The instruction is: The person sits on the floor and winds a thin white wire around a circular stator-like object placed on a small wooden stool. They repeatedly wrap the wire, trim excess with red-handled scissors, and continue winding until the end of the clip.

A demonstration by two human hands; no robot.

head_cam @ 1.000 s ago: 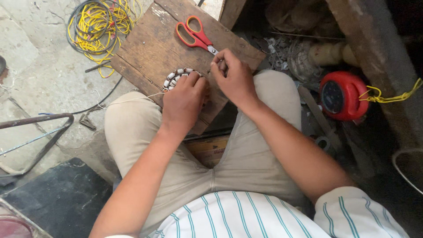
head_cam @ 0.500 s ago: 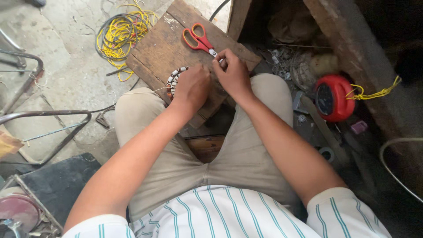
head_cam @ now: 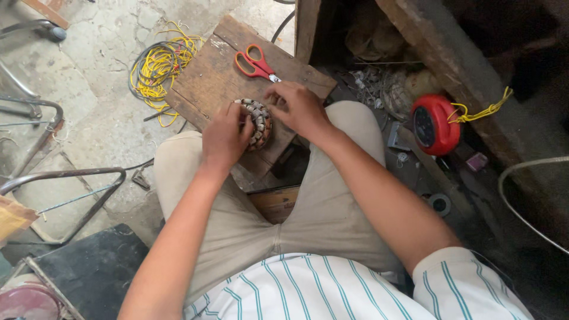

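A round motor stator (head_cam: 257, 121) with several wound copper coils rests on a worn wooden board (head_cam: 207, 83) above my knees. My left hand (head_cam: 224, 137) grips its left side, thumb over the rim. My right hand (head_cam: 298, 106) presses down on its upper right edge, fingers curled around it. Red-handled scissors (head_cam: 256, 64) lie on the board just beyond the stator.
A tangle of yellow wire (head_cam: 159, 68) lies on the concrete floor left of the board. A red round device (head_cam: 434, 124) with yellow cord sits at the right among scrap. Metal frame bars (head_cam: 65, 178) stand at the left, a wooden post (head_cam: 308, 26) behind the board.
The view has shifted, so the board and hands sit lower in frame. My left hand has slid to the stator's left side, showing more of the coils.
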